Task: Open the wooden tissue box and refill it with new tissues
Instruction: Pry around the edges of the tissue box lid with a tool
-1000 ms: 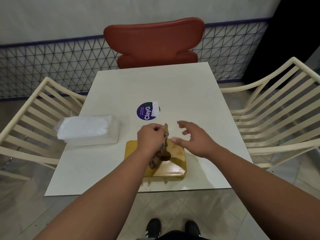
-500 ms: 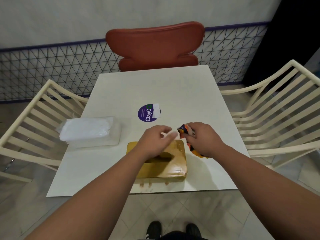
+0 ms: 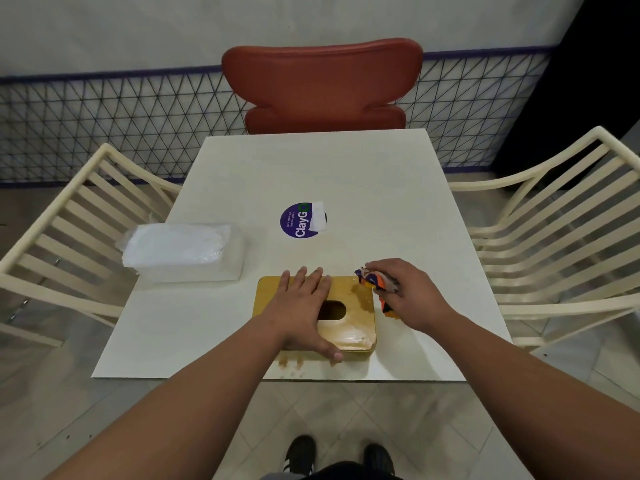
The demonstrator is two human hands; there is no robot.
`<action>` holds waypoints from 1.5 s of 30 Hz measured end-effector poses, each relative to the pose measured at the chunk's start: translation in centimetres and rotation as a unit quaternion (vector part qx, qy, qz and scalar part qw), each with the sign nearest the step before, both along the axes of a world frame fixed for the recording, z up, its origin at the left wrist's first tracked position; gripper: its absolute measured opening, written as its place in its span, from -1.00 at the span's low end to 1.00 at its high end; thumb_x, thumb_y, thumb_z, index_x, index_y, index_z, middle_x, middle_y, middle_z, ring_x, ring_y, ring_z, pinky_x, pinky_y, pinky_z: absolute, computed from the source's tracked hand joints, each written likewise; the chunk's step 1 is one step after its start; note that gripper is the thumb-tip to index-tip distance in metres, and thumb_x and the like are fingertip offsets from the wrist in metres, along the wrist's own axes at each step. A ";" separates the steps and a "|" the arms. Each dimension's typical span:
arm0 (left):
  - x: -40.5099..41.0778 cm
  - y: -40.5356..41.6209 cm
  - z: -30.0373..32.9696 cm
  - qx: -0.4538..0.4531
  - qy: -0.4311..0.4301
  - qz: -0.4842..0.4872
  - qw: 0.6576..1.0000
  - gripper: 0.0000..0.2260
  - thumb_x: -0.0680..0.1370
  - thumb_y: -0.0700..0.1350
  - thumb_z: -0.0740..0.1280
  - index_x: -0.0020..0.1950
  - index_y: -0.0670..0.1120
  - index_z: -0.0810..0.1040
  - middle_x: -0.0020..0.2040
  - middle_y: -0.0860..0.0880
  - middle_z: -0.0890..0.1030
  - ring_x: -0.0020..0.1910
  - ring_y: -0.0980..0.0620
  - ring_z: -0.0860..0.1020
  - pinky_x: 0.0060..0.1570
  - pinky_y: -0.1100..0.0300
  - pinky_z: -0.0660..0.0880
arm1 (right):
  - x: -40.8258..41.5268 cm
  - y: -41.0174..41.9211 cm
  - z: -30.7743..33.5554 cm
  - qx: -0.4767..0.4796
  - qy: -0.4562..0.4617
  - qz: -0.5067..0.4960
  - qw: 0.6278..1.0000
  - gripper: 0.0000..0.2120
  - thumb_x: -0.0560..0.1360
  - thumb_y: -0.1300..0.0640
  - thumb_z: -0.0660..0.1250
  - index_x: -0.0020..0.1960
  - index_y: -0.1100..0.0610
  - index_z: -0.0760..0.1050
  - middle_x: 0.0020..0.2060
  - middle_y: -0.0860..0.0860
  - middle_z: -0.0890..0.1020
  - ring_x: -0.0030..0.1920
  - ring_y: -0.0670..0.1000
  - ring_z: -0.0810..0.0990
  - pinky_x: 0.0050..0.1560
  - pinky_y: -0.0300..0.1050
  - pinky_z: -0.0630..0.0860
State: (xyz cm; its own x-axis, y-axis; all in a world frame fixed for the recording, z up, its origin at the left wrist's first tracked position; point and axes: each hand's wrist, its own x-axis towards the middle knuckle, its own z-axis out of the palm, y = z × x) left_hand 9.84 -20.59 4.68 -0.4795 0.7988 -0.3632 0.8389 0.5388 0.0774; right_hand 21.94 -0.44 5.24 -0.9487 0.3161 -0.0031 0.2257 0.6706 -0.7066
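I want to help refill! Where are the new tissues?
The pack of new tissues lies on the white table's left side, just left of the wooden tissue box.

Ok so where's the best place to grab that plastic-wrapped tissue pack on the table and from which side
Probably across its short width, from above. The tissue pack lies flat near the table's left edge with its long side running left to right, so fingers over the far long edge and thumb on the near one should span it. The left hand is nearer.
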 end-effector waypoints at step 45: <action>0.0 0.1 -0.5 0.006 0.005 -0.005 1.000 0.22 0.13 0.58 0.26 0.55 0.00 -0.18 0.57 -0.05 -0.16 0.53 -0.13 -0.22 0.45 -0.19 -0.23 | -1.6 -2.0 -2.3 0.149 0.002 0.089 0.985 -0.77 0.46 0.06 0.38 0.11 0.01 0.63 0.06 -0.05 0.59 0.01 0.00 0.56 -0.07 -0.07 0.52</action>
State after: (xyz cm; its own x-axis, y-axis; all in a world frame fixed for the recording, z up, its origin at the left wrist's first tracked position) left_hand 9.87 -20.54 4.23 -0.4745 0.8077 -0.3499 0.8452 0.5291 0.0755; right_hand 20.31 -2.46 2.94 -0.9890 0.1308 0.0692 0.0829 0.8770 -0.4733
